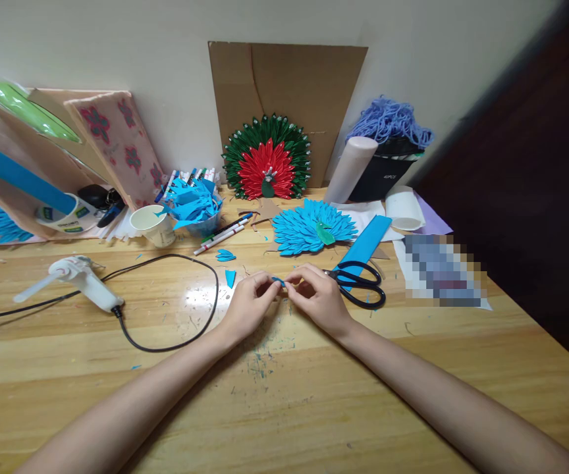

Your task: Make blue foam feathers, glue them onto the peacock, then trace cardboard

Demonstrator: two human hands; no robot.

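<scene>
Between the fingertips of my left hand (251,299) and my right hand (321,299) is a small strip of blue paper (278,281), pinched by both. Just behind my hands lies a blue paper peacock (301,230) with layered feathers and a green body. Black-handled scissors (361,283) rest beside my right hand, over a long blue paper strip (376,237). To the left of my left hand are a cut blue piece (230,278) and a small cluster of blue petals (226,255).
A white hot glue gun (87,283) with a looping black cord sits at the left. Behind stand a paper cup (151,224), a bowl of blue scraps (203,224), several markers (222,237), a red-green peacock (267,158) against cardboard (289,79), and a white roll (404,207).
</scene>
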